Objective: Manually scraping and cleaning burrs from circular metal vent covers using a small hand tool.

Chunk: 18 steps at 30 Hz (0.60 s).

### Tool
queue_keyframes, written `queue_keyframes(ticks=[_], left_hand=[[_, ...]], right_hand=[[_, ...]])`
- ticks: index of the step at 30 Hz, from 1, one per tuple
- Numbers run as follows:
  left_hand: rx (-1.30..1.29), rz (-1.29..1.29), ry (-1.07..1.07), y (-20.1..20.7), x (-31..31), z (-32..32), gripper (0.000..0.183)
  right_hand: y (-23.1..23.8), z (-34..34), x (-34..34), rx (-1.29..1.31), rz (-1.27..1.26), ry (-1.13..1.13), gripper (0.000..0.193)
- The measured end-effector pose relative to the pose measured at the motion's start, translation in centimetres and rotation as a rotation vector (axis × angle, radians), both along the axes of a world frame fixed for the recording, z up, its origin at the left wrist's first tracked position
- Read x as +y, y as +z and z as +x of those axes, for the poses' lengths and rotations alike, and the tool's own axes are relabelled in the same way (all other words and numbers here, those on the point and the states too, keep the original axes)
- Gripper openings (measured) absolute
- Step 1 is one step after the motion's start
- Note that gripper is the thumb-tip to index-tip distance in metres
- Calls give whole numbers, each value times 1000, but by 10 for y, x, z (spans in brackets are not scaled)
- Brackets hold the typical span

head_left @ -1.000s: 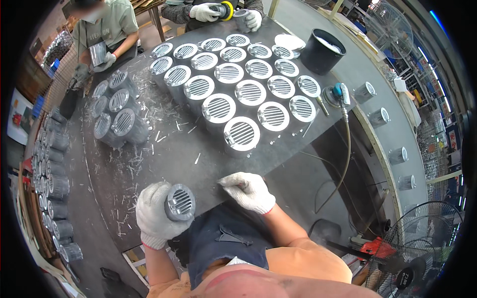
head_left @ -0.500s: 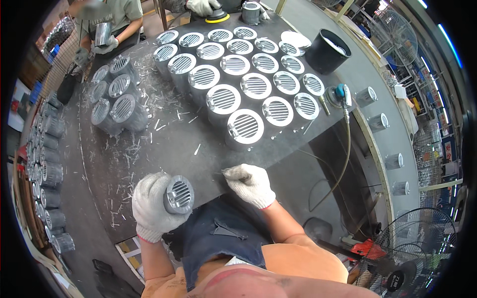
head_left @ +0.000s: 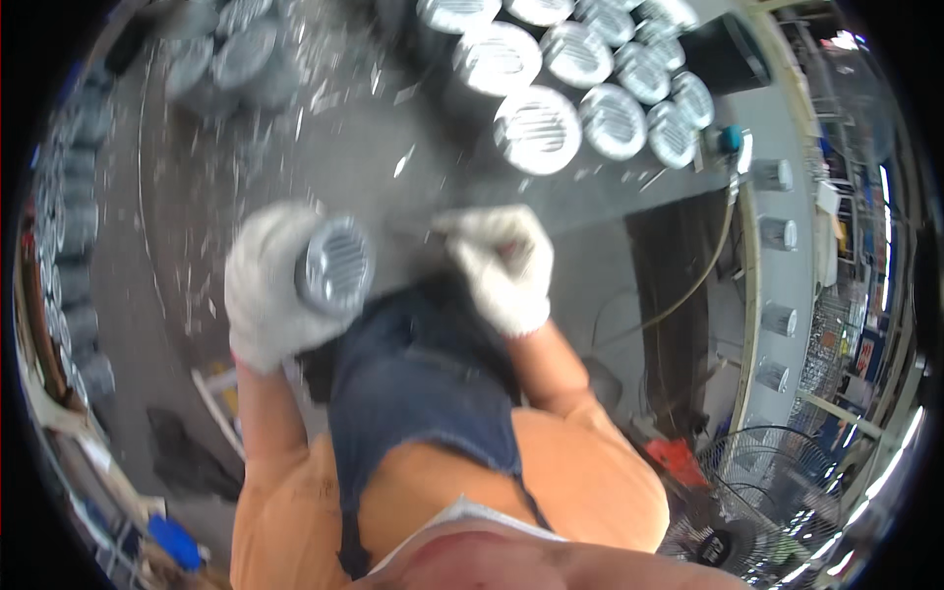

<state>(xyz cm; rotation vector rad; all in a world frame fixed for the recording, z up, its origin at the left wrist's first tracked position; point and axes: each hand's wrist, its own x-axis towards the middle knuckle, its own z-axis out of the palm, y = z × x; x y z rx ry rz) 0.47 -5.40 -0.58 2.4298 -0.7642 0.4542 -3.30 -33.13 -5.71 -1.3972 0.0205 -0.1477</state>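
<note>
My left hand point(head_left: 264, 285), in a white knit glove, is wrapped round a grey metal cylinder point(head_left: 339, 264) from its left side. The cylinder's round slotted face is turned up and to the right. To the right, my right hand point(head_left: 506, 270), also gloved, has its thumb and forefinger pinched together. A thin dark tip seems to stick out from that pinch toward the cylinder, but blur hides what it is. The two hands are apart, above the near edge of the dark table point(head_left: 344, 138).
Several slotted metal cylinders point(head_left: 538, 130) stand beyond my hands, with another group point(head_left: 246, 54) at far left. Thin metal slivers point(head_left: 404, 160) litter the table. A black bucket point(head_left: 728, 54), a teal-topped power tool point(head_left: 730, 138) and its hose point(head_left: 703, 285) are right. A fan point(head_left: 767, 492) stands lower right.
The view has tipped downward, so the table and cylinders sit higher in the picture and the co-workers are out of sight. My left hand still holds its cylinder; my right hand remains pinched.
</note>
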Motion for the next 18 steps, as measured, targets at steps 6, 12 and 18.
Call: queue_keyframes(ticks=[6,12,18], left_hand=[[8,-15,-42,-12,8,-3,95],[-26,-67,-20,-12,1,-4,75],[-75,23,-18,-11,-8,-6,79]], right_hand=[[12,3,20,-39,94,92,18],[12,10,27,-150,22,82,17],[28,18,29,-818,-827,107,28]])
